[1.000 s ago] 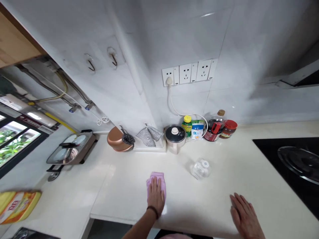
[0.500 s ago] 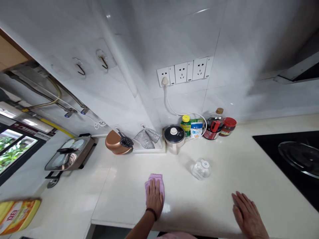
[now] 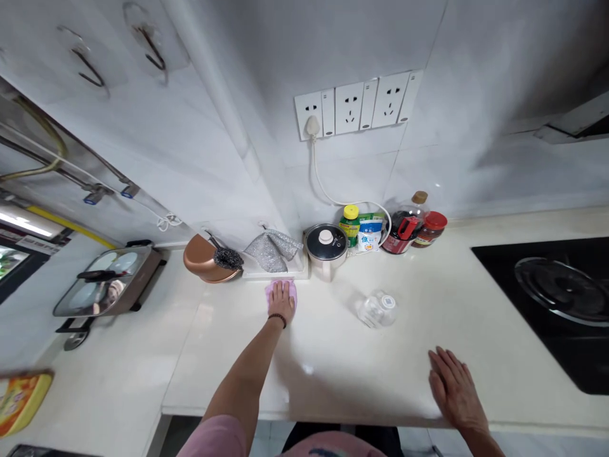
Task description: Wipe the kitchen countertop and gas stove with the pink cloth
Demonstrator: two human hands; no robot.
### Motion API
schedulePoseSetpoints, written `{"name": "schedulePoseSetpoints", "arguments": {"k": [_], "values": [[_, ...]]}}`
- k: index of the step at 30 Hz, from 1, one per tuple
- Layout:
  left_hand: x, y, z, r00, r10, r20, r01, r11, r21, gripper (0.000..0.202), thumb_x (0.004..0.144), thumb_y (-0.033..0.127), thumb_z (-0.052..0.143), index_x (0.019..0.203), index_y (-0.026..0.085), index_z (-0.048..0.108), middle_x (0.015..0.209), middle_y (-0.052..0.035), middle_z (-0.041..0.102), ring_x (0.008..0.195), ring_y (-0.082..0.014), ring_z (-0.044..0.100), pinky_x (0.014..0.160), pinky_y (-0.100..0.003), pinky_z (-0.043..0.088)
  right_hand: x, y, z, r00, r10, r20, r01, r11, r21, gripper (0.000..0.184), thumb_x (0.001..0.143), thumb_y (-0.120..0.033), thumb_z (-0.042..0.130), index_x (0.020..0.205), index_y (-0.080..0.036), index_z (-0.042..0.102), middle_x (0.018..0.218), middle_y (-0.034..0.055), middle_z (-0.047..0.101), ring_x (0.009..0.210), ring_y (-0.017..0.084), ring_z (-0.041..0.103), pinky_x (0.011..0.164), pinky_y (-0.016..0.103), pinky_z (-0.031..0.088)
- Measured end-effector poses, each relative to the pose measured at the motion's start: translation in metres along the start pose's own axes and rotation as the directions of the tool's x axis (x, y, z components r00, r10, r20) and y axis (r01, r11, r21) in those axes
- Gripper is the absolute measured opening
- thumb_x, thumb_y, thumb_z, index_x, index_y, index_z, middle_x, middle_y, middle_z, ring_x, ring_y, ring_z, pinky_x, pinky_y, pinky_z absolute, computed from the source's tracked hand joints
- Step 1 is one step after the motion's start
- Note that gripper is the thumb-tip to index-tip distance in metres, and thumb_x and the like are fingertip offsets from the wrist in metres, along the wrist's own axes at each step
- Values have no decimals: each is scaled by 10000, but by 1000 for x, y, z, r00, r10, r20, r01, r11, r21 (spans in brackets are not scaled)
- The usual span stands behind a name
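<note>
My left hand (image 3: 282,301) presses down on a pink cloth (image 3: 271,293) with its fingers over it, close to the front edge of a white tray (image 3: 299,274). Much of the cloth is hidden under the palm. Silver scouring cloths (image 3: 266,254) hang over that tray. To the right, my right hand (image 3: 454,387) lies on the white counter (image 3: 361,374), fingers stretched and nothing held. Between the hands, nearer the wall, rests a clear glass or plastic container (image 3: 375,311) with a small round label.
An electric pot (image 3: 326,247) is plugged in by the wall. Beside it are a yellow-capped bottle (image 3: 351,225), a seasoning bag (image 3: 370,236) and a red-lidded jar (image 3: 431,228). A black stove (image 3: 533,324) lies right; a copper-coloured pan (image 3: 204,259) and a lidded electric pan (image 3: 109,282) stand left.
My left hand has slid the pink cloth away from me to the tray's front edge. My right hand stays on the counter, and the camera view has shifted.
</note>
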State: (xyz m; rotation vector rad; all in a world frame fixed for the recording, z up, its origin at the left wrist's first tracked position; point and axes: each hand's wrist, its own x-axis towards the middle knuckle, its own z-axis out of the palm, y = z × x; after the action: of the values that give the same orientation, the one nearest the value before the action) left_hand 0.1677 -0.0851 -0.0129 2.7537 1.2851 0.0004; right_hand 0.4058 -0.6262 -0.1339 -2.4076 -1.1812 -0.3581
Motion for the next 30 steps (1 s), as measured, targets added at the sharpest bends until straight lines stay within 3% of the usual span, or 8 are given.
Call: {"name": "schedulePoseSetpoints", "arguments": {"k": [3, 6, 15, 19, 21, 24, 30], "values": [[-6, 2, 0, 1000, -7, 4, 7, 1000, -10, 713, 1000, 323, 364, 1677, 142, 231, 1757, -150, 195, 1632, -317, 127, 1304, -547, 190, 1, -1, -1, 1000, -3, -1, 3, 1000, -5, 607, 988, -389, 432, 1579, -255, 402, 1578, 133, 517, 1480, 374, 443, 1208, 646, 349], [-36, 7, 9, 1000, -9, -22, 9, 1000, 2, 702, 1000, 312, 361, 1674, 151, 249, 1759, -143, 189, 1630, -321, 140, 1305, -547, 192, 2, 1, 1, 1000, -9, -13, 9, 1000, -5, 607, 984, -391, 428, 1575, -250, 405, 1579, 138, 514, 1478, 375, 444, 1211, 649, 341], [-204, 16, 57, 966, 245, -77, -235, 964, 125, 753, 983, 372, 455, 1681, 197, 232, 1749, -124, 232, 1622, -336, 179, 1287, -561, 223, 2, 6, 10, 998, -43, -51, 42, 999, -12, 598, 990, -375, 434, 1567, -223, 412, 1587, 149, 503, 1484, 381, 436, 1217, 645, 335], [-255, 14, 72, 930, 350, -112, -327, 927, 184, 754, 958, 345, 503, 1665, 197, 289, 1717, -138, 323, 1597, -342, 263, 1269, -554, 272, 3, 3, 9, 998, -44, -44, 43, 999, -12, 600, 987, -360, 442, 1570, -226, 408, 1601, 142, 489, 1495, 375, 424, 1220, 637, 334], [-263, 15, 73, 918, 374, -131, -347, 918, 191, 749, 944, 329, 522, 1655, 198, 324, 1702, -140, 357, 1585, -341, 293, 1265, -548, 288, 4, 0, 7, 998, -36, -43, 35, 999, -6, 603, 984, -355, 450, 1573, -234, 405, 1606, 134, 485, 1494, 366, 426, 1222, 631, 335], [-252, 25, 66, 909, 398, -120, -377, 911, 166, 738, 935, 316, 533, 1642, 197, 359, 1699, -142, 365, 1579, -341, 308, 1259, -555, 305, 5, -6, 3, 999, -21, -40, 21, 1000, 1, 605, 983, -348, 461, 1575, -242, 401, 1603, 127, 491, 1491, 351, 432, 1227, 616, 333], [-173, 70, 42, 941, 335, -42, -331, 940, 86, 739, 960, 331, 504, 1655, 172, 311, 1746, -152, 246, 1614, -338, 205, 1273, -577, 269, 6, -13, -5, 1000, 1, -28, -1, 1000, 3, 594, 987, -341, 458, 1568, -237, 402, 1600, 130, 492, 1497, 343, 420, 1227, 601, 333]]}}
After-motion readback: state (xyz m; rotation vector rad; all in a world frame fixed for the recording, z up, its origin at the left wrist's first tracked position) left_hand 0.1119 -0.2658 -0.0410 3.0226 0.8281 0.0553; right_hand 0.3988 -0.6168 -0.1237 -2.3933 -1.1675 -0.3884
